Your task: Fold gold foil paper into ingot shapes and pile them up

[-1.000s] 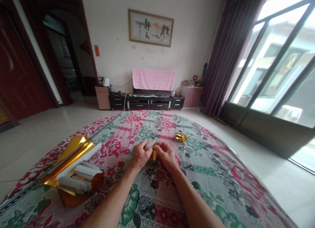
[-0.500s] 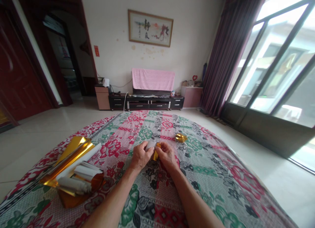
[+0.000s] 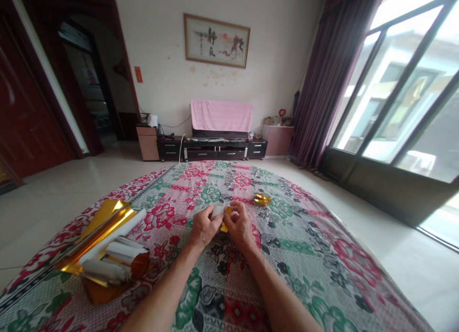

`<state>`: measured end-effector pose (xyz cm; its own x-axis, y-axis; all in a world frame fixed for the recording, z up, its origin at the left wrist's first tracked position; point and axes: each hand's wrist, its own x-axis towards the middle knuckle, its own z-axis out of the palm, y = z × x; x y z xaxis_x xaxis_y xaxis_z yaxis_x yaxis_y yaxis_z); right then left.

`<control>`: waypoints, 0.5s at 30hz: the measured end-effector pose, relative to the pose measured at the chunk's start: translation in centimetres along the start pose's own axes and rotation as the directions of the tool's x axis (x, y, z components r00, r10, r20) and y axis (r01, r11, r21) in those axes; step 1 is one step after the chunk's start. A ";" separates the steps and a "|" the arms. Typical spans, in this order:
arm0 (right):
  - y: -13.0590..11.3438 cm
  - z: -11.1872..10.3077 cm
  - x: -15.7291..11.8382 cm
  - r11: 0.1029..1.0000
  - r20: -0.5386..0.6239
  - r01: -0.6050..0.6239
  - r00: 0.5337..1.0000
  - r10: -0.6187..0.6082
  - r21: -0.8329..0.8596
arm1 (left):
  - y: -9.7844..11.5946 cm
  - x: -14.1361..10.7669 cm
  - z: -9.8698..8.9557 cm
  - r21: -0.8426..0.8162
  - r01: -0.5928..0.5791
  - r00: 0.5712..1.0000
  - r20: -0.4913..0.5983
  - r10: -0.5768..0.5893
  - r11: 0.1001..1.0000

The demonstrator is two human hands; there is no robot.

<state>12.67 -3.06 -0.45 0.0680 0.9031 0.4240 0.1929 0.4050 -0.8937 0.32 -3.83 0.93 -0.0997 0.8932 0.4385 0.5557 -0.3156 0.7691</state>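
Observation:
Near the middle of the patterned cloth, my left hand (image 3: 203,228) pinches a small white paper piece (image 3: 217,211). Close on its right, my right hand (image 3: 239,223) has its fingers closed on a small gold foil piece (image 3: 224,226), which touches or joins the white one; where they meet is partly hidden by my fingers. Beyond my right hand lies a crumpled gold foil piece (image 3: 262,199). On the left of the cloth are a gold foil roll (image 3: 103,230) and several white paper rolls (image 3: 107,270) resting on gold foil.
The floral cloth (image 3: 301,284) covers a wide rounded surface under my arms. Past its far edge stand a low black cabinet (image 3: 225,153) and a pink cloth (image 3: 222,115) over a screen. A dark curtain (image 3: 319,83) and windows are on the right.
My right hand has turned slightly and its fingers have drawn in closer around the gold foil. The view has shifted a little; the rolls and the crumpled foil lie as before.

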 end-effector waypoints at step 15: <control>0.0 -0.1 -0.1 0.935 0.104 0.257 0.966 -0.238 -0.245 | -0.7 0.3 0.0 0.069 0.039 0.999 0.003 -0.039 0.997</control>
<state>12.73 -3.15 -0.49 -0.0822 0.7904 0.6071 0.4377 0.5759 -0.6905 -0.05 -3.37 0.53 -0.1192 0.9057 0.4069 0.6070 -0.2578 0.7517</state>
